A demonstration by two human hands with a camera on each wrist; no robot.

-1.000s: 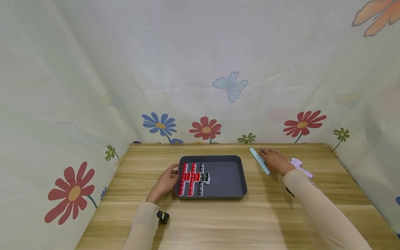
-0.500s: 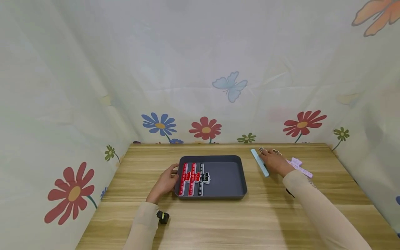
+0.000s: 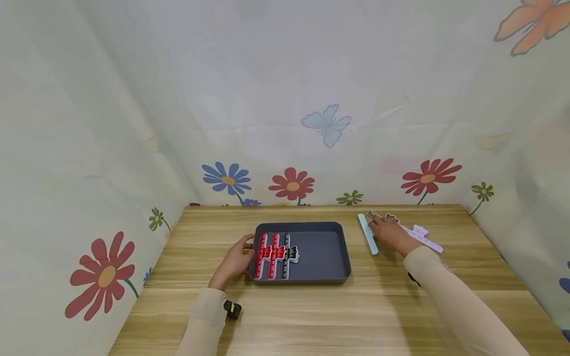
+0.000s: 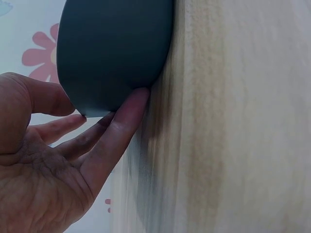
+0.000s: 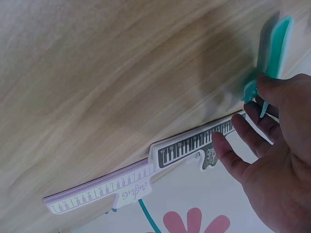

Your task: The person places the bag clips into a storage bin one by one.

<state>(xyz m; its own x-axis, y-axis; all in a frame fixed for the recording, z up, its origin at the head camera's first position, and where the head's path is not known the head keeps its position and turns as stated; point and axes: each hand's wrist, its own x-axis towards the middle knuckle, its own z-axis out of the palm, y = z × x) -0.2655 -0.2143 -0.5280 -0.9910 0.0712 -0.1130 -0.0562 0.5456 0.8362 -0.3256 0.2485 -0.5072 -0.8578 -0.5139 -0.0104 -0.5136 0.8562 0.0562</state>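
A dark grey tray (image 3: pixel 325 252) sits mid-table with two red rulers (image 3: pixel 267 253) and a black ruler (image 3: pixel 286 254) lying side by side in its left part. My left hand (image 3: pixel 236 259) rests against the tray's left wall (image 4: pixel 114 48), fingers (image 4: pixel 124 121) straight and thumb at the rim. To the right of the tray, my right hand (image 3: pixel 389 232) presses its fingertips on a light blue ruler (image 3: pixel 367 233) that lies flat on the wood. From the right wrist, the teal ruler (image 5: pixel 277 46) touches my topmost finger, with the other fingers (image 5: pixel 228 155) spread.
A grey piano-print ruler (image 5: pixel 194 145) and a pink ruler (image 5: pixel 102 187) lie end to end beyond my right hand, near the table's back edge. Flowered fabric walls close in the wooden table (image 3: pixel 311 316) on three sides.
My right hand has slid the light blue ruler a little left and nearer, turning it more parallel to the tray's side. The left hand and the tray have stayed put.
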